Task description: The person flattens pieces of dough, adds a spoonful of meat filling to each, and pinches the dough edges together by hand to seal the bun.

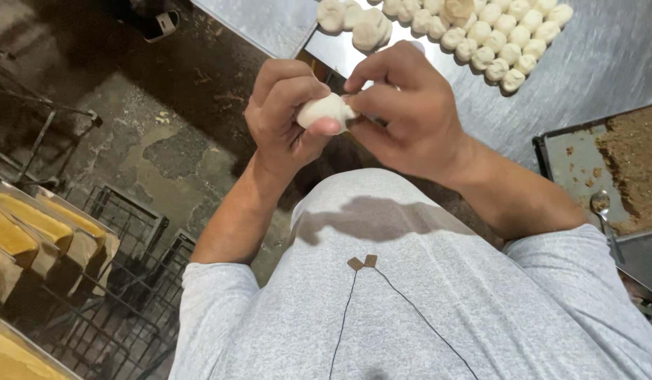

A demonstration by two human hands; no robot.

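Both of my hands hold one small white dough ball [324, 110] above my grey shirt. My left hand [287, 112] cups it from the left with thumb under it. My right hand [403, 112] pinches its right side with fingertips. The ball's middle shows between the fingers; the rest is hidden. On the steel table [593, 56] beyond lie several finished dough balls [502, 35] in rows, with a few larger pieces [354, 21] at their left.
A dark metal tray [572, 155] at the right holds brown crumbly filling [636, 162] and a spoon [602, 205]. At the lower left, wire racks [122, 232] hold yellow loaves in tins [30, 232]. A stained dark floor [157, 134] lies below.
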